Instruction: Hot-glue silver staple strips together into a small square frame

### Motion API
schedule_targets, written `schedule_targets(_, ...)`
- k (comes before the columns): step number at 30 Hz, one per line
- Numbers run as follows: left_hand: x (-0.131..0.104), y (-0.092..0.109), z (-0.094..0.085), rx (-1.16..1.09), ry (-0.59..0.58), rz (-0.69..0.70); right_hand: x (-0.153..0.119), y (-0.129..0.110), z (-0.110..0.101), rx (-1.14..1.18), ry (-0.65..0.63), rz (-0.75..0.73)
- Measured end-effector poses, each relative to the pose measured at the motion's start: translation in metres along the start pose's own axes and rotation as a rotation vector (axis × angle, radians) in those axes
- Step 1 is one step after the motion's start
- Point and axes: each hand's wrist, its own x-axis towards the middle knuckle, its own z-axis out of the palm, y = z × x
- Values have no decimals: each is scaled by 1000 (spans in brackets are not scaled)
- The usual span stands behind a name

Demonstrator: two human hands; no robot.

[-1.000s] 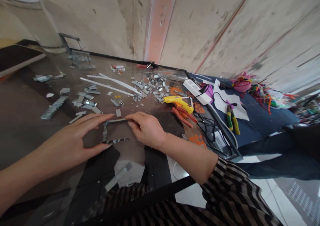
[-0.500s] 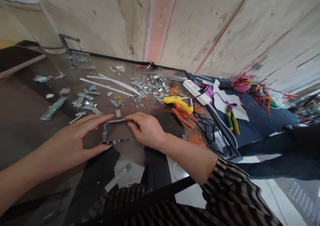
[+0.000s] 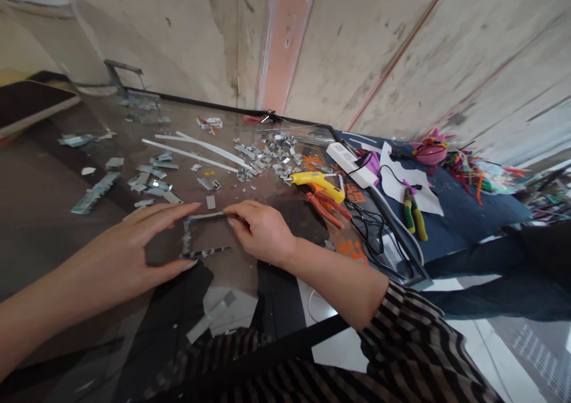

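A three-sided frame of narrow grey strips [image 3: 187, 236] lies on the dark glossy table [image 3: 134, 308], its open side facing right. My right hand [image 3: 263, 230] pinches the right end of its upper strip between thumb and fingers. Around the frame's left side, my left hand [image 3: 129, 245] is spread, with fingertips near the upper left corner and the thumb by the lower left one. A small grey rectangle [image 3: 211, 202] lies just beyond the upper strip. Further back are a pile of small shiny pieces [image 3: 281, 153] and long white strips [image 3: 191, 155].
To the right are a yellow glue gun [image 3: 319, 184], red-handled pliers [image 3: 328, 209], a white power strip [image 3: 350, 163] with black cables, and green-yellow pliers [image 3: 414, 214]. A mirrored piece [image 3: 96, 193] lies at left. A wall [image 3: 178, 40] stands behind the table.
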Motion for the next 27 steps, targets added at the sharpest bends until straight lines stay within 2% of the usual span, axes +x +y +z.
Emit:
schedule_targets(14,-2,-4,2,12,-6,-23,0,0,1,8,4,4)
schedule_targets(27,1,0,0,-2,17,-22,1,0,1,7,4,5)
